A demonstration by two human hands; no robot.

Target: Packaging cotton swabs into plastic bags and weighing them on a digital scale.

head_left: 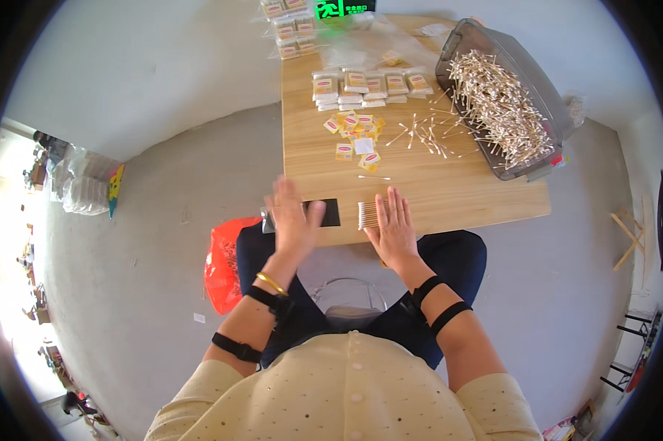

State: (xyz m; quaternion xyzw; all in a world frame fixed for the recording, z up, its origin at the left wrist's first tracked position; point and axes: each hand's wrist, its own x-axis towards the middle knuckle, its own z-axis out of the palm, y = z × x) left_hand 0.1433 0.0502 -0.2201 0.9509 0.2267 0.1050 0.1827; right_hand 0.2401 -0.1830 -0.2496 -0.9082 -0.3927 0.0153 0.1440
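Note:
My right hand (395,229) lies flat with fingers stretched out over a neat row of cotton swabs (365,214) near the table's front edge. Its fingers cover part of the row. To its left my left hand (295,222), smeared a little by motion, is over or just above a flat black rectangle (332,212). Its fingers are apart, and nothing shows in them. A single cotton swab (374,177) lies just beyond the row. Farther back are a heap of small yellow-and-white cards (357,128) and loose cotton swabs (425,136).
A grey plastic bin (486,38), tilted and full of cotton swabs, stands at the table's right. Stacked filled bags (372,85) and clear plastic bags (375,48) lie on the wooden table (478,206) at the back. A red bag (223,264) sits on the floor left of my legs.

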